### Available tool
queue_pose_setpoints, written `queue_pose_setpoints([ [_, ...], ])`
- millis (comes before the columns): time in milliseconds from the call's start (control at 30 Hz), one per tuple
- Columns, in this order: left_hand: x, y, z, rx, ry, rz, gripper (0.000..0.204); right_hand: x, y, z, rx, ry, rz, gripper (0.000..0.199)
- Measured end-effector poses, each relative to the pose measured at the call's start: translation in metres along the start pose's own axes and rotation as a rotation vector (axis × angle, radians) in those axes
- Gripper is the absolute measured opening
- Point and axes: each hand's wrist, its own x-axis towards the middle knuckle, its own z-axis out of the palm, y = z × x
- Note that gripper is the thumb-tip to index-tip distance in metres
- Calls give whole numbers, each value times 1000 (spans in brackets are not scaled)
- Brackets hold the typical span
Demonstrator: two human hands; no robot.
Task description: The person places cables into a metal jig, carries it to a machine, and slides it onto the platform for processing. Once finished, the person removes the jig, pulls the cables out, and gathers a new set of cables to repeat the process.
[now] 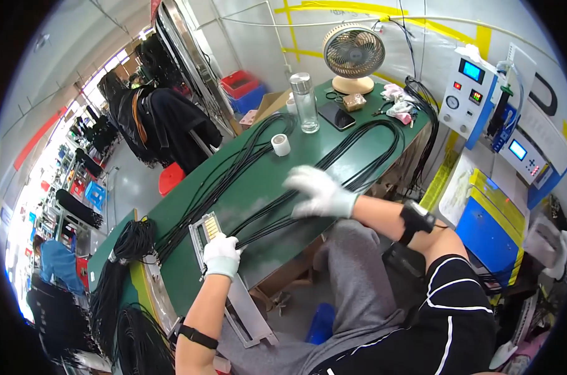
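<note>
My left hand (221, 256), in a white glove, is closed at the long metal fixture (249, 306). The ends of several black cables (265, 219) run into its fingers; the fingertips are partly hidden. Just beyond that hand, a row of pale gold pieces (212, 226) sits in the fixture's far end. The fixture's near end projects past the table edge over my lap. My right hand (321, 192), also gloved, is open with fingers spread, over or beside the looped cables, slightly blurred. From there the cables bend round in a long loop toward the far right.
On the green table (183, 275) stand a white tape roll (281, 145), a glass bottle (305, 103) and a fan (353, 56); a phone (336, 116) lies near them. More cable bundles (233, 165) lie left. Blue-and-white machines (468, 94) stand right.
</note>
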Motion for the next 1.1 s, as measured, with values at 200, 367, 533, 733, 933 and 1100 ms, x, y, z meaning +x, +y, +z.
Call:
queue_pose_setpoints([
  [200,-2,11,12,-34,-51,-16,23,-6,-27,82,-295,-30,-131,57],
  [367,-5,2,40,-120,139,51,25,-21,21,55,-483,-69,39,48],
  [533,-13,6,34,-114,225,-13,22,-24,34,69,-327,20,72,46],
  [733,-10,14,33,-127,246,-1,23,-29,41,77,-449,117,52,37],
  [933,-8,18,19,-106,221,70,25,-31,50,79,-381,73,118,37],
  [1100,-13,23,6,-54,240,85,28,-27,46,82,-388,99,117,33],
])
